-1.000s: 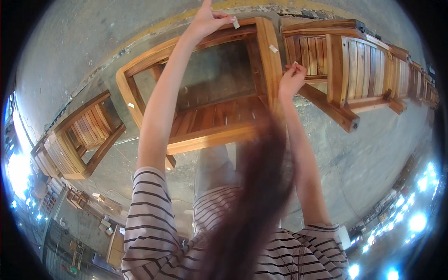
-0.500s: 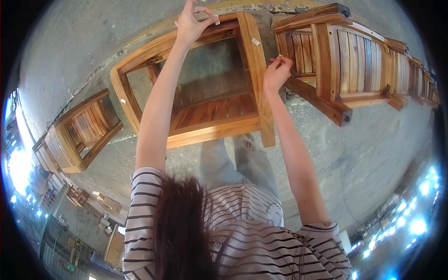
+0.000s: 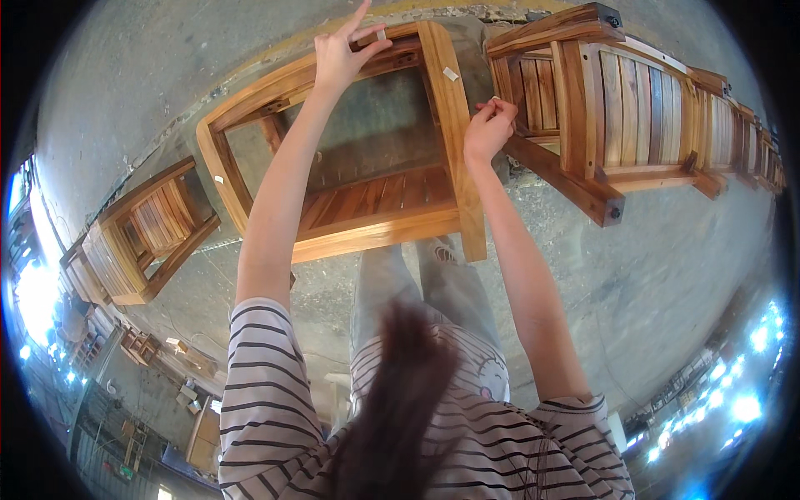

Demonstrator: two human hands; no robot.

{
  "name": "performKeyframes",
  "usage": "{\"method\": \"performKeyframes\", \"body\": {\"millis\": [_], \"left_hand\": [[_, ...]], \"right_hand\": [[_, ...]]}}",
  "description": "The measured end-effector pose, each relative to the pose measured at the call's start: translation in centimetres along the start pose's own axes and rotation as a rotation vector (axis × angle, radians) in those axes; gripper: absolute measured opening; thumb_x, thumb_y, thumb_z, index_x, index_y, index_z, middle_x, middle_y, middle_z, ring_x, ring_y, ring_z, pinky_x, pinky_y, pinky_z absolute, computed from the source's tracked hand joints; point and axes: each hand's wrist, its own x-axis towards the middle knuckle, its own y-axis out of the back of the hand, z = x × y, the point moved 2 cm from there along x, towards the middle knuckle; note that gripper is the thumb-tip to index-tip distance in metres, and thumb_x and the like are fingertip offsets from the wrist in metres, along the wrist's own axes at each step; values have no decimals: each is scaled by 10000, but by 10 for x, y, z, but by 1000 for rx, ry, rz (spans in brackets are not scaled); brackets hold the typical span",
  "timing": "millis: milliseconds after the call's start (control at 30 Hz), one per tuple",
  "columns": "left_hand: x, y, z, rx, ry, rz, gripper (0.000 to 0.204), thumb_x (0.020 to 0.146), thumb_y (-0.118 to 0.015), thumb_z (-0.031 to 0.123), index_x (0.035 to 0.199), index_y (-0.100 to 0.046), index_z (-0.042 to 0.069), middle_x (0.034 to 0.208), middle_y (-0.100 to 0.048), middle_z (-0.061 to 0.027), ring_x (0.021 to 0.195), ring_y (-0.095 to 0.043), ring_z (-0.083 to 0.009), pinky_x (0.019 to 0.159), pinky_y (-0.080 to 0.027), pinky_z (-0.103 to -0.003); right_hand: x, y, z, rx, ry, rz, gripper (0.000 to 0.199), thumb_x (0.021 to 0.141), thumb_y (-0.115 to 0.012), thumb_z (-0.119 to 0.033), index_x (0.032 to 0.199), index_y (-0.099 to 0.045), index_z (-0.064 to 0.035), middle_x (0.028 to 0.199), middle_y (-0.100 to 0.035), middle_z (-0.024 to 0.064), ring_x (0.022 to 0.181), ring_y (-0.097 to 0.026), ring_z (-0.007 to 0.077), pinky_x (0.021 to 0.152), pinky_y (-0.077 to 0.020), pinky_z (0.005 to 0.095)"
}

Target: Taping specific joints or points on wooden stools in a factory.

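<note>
In front of me stands a wooden armchair [image 3: 375, 232] with a slatted seat and a curved back rail. My left hand [image 3: 337, 65] is over the far back rail, its thumb and a finger closed on a small white piece [image 3: 381, 35] while another finger points away. My right hand [image 3: 490, 132] is in a pinch just right of the chair's right armrest [image 3: 451, 108]. A tiny pale piece [image 3: 495, 99] shows at its fingertips, too small to name. One white paper piece [image 3: 451, 73] lies on the right armrest and another [image 3: 218, 179] on the left armrest.
A row of slatted wooden chairs [image 3: 629, 108] extends to the right, its nearest legs close to my right hand. More wooden chairs [image 3: 150, 225] stand at left on the concrete floor [image 3: 575, 275]. Loose dark hair [image 3: 396, 392] hangs below my arms.
My left fingers have spread a little, still with the white piece. The right hand has shifted slightly left, still pinched. The hanging hair has swung right.
</note>
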Motion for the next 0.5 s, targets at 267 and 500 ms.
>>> {"method": "performKeyframes", "body": {"millis": [267, 500], "left_hand": [[-3, -7, -17, -11, -284, 51, 702, 838, -737, 107, 1457, -422, 207, 1013, -707, -13, 976, -631, -235, 1027, -337, -425], [1, -4, -17, -154, -387, 59, 675, 825, -730, 44, 1430, -463, 175, 967, -689, -49, 883, -638, -248, 916, -460, -406]], "right_hand": [[-2, -1, -7, 16, -22, -20, 93, 924, -529, -29, 994, -510, 28, 790, -674, 150, 764, -665, 258, 727, -497, 378], [2, -3, -1, 161, -197, -152, 305, 949, -578, -266, 993, -516, 30, 849, -625, 121, 807, -626, 207, 758, -485, 334]]}}
